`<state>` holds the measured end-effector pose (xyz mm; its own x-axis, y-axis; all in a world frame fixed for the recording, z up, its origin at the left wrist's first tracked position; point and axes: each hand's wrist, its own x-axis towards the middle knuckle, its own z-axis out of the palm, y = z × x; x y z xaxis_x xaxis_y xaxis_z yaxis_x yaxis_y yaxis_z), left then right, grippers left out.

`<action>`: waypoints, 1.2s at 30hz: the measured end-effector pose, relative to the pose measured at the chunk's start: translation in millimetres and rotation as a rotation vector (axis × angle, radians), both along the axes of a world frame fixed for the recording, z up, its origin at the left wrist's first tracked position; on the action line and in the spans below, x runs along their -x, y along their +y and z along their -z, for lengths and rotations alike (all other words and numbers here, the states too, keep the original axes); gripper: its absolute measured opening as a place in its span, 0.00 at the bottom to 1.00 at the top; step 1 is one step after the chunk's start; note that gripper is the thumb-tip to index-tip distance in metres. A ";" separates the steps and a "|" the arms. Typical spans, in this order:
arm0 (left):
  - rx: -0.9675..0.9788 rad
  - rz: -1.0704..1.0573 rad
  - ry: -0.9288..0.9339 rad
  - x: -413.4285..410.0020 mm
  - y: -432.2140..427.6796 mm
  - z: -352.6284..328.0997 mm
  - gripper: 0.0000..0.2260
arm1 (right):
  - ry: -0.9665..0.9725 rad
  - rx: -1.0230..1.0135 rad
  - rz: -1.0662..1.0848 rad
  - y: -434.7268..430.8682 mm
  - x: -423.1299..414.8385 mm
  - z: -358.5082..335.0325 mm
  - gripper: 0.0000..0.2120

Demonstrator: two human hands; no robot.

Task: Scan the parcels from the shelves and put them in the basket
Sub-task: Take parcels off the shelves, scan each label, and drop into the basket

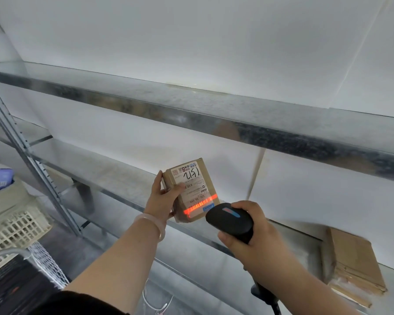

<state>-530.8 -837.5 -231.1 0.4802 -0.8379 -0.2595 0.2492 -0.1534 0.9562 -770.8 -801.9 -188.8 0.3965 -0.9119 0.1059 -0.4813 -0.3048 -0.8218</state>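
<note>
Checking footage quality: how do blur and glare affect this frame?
Head view: the held parcel is fairly sharp, a red scan line glowing across its label; the cardboard box at right and the basket at left are smeared; the upper shelf front shows blotchy reflections.

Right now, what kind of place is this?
Probably a parcel storeroom or pickup depot: metal shelves, a labelled cardboard parcel held in the left hand, and a barcode scanner in the right hand shining red light on its label.

Parcel (191,189): brown, upright, label inverted, scan line on barcode. Scanner (230,220): black, just below. Second parcel (355,264): flat on shelf (118,175). Basket (14,223): cream, left.
</note>
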 end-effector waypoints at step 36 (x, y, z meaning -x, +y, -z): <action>0.009 -0.704 0.082 -360.9 264.6 -33.9 0.25 | -0.311 -0.038 -0.560 97.1 -457.8 -0.3 0.26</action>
<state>-169.9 -572.8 -197.2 0.8878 -0.3379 -0.3124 0.3572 0.0781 0.9308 -313.0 -704.8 -188.5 0.7698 -0.5810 0.2642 0.0048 -0.4086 -0.9127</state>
